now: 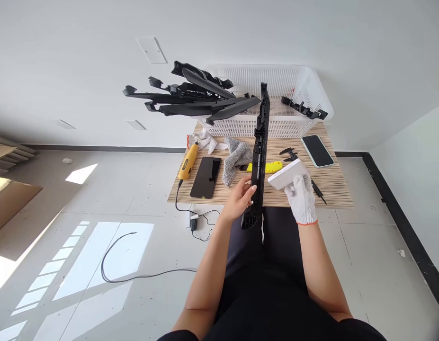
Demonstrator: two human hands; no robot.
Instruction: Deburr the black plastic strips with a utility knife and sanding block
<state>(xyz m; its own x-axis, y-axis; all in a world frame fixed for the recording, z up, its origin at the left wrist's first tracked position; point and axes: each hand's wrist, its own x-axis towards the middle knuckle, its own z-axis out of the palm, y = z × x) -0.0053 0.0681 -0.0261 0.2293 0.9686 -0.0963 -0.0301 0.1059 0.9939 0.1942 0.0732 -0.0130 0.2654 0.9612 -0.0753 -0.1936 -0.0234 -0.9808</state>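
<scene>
My bare left hand is closed around the lower part of a long black plastic trim piece, which stands nearly upright in view and reaches up past the basket rim. In a white knit glove with an orange cuff, my right hand grips a flat white block, tilted, just right of the trim piece. Behind the trim lies a yellow utility knife, partly covered by it. A grey cloth is to the left of the trim, and a black caliper is partly hidden by my right hand.
A white plastic basket at the table's back holds several black trim pieces jutting left. On the wooden table are a yellow rotary tool with a cord, a black phone, another phone and a white glove.
</scene>
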